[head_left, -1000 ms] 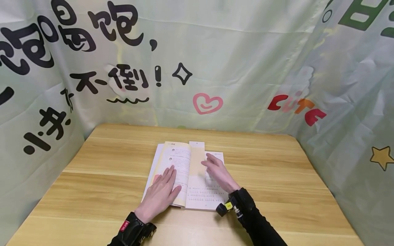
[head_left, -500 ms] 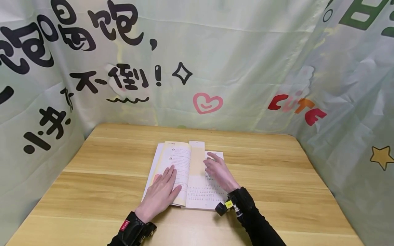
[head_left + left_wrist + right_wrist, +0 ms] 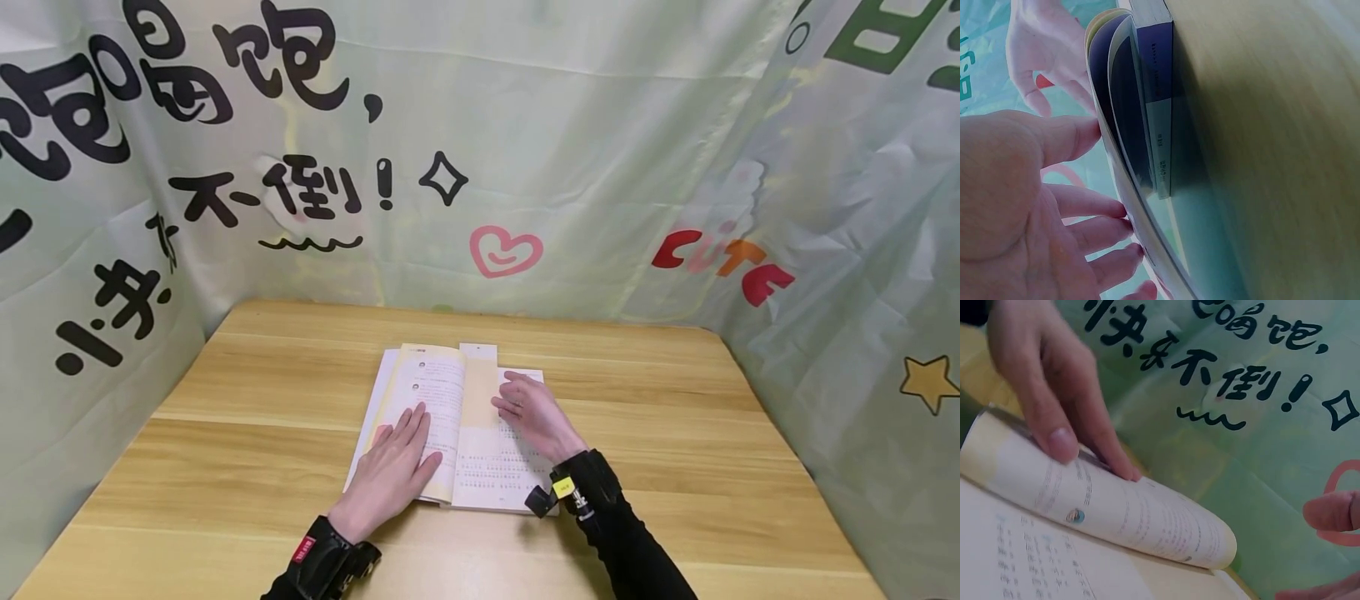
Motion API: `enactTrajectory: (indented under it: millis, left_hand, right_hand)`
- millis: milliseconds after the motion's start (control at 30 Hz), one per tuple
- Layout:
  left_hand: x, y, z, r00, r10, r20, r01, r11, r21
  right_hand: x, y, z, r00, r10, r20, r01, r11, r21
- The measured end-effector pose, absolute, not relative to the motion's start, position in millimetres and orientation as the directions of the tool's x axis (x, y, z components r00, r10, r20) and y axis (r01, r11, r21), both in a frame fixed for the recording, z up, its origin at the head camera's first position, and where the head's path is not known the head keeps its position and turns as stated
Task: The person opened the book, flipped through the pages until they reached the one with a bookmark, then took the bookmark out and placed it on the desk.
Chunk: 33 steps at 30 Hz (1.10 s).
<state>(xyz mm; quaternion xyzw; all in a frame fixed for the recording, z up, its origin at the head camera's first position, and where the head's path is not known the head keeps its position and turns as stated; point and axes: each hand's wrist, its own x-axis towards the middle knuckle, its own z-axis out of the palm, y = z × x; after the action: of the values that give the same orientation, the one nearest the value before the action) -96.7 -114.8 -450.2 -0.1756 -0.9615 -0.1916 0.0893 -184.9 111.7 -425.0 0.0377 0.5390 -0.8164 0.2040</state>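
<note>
An open book (image 3: 442,392) lies on the table, its left pages curving up at the middle. My left hand (image 3: 393,467) rests flat on the left page, fingers extended; the right wrist view shows that hand (image 3: 1054,381) touching the curved page (image 3: 1147,512). A pale strip like a bookmark (image 3: 478,392), with a dark dot near its top, lies along the inner side of the right page and sticks out past the top edge. My right hand (image 3: 536,414) hovers over the right page (image 3: 487,479), fingers loosely bent, holding nothing. In the left wrist view the book's dark spine (image 3: 1159,94) shows.
The light wood table (image 3: 675,467) extends around the book. Behind it and along both sides hangs a pale green printed cloth (image 3: 570,150) with black lettering, a pink heart and a star. Each wrist carries a black strapped-on device (image 3: 330,554).
My right hand has shifted a little over the right page, its fingers changing how they bend and its wrist rising slightly. The left hand, book and strip look unmoved.
</note>
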Motion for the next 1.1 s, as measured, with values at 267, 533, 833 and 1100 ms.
enactTrajectory:
  millis: [267,533,833,1100]
  left_hand:
    - [-97,-115,-450,-0.923,0.307,0.230,0.372,0.866,0.335]
    - [-97,-115,-450,-0.926,0.307,0.220,0.366,0.870,0.330]
    - [-97,-115,-450,-0.925,0.315,0.214,0.371,0.874,0.314]
    - [-98,-115,-450,-0.921,0.319,0.224,0.378,0.871,0.314]
  right_hand:
    - [-188,110,-424,-0.915,-0.237,-0.327,0.394,-0.342,-0.853]
    - [-193,105,-424,-0.925,-0.229,-0.304,0.369,-0.342,-0.864]
    - [-199,98,-431,-0.926,-0.196,-0.323,0.367,-0.267,-0.891]
    - [-203,89,-440,-0.939,-0.214,-0.268,0.280,-0.030,-0.959]
